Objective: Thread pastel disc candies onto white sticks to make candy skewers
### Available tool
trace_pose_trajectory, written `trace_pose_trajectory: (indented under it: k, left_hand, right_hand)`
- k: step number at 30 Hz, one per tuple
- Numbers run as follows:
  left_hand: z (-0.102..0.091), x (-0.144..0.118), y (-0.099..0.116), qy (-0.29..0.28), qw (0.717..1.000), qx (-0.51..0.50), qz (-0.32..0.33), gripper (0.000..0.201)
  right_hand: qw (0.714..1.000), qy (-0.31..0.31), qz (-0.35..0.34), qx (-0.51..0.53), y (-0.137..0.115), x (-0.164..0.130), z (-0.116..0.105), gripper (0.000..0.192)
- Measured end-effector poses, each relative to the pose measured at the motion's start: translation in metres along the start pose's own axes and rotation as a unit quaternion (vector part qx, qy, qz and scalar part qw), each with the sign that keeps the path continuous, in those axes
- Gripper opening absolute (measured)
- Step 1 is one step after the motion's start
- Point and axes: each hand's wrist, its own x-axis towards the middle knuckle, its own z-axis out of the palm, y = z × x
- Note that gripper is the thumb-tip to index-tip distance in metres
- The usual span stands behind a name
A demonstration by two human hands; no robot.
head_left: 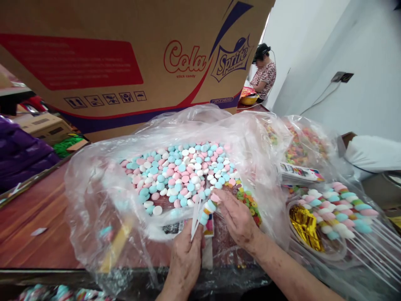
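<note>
The partly loaded candy skewer [207,211] stands tilted between the two hands, above the near edge of the table [40,238]; its blue, white and orange pieces are stacked near the upper end. The left hand [186,253] grips below the stack, thumb and fingers closed around the skewer's lower end together with spare white sticks [196,211], which fan upward beside it. The right hand [238,215] is at the top, fingertips pinching a pink candy piece [215,197] at the stick's tip. The step in hand appears to be threading pieces onto the stick. The next move calls for the piece to be centred on the tip and pressed straight down against the stack, with the left grip held firm; off-axis pressure could split the soft piece. Just beyond the hands, loose pastel candies [178,169] and, to their right, gummy rings [249,200] lie within an opened clear plastic bag [100,184]. Farther right, loaded skewers [338,209] rest together beside gold foil strips [305,228]. Behind the bag stands a printed carton [109,25].
</note>
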Motion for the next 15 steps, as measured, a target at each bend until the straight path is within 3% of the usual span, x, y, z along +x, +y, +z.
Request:
trace_pose_trajectory:
  k: [6, 11, 15]
  left_hand:
    - [-0.0020, 0.0011, -0.0002, 0.001, 1.000, 0.027, 0.001, 0.038]
    - [-0.0040, 0.0015, 0.0044, -0.015, 0.999, 0.024, 0.034, 0.041]
    - [-0.0043, -0.0002, 0.0086, -0.010, 1.000, 0.000, 0.025, 0.035]
  right_hand:
    - [0.999, 0.005, -0.029, -0.016, -0.0018, 0.0012, 0.0039, 0.042]
    - [1.000, 0.003, 0.002, -0.001, -0.0002, 0.0006, 0.0076, 0.041]
    - [0.998, -0.036, 0.036, 0.036, 0.0012, 0.0052, 0.0025, 0.040]
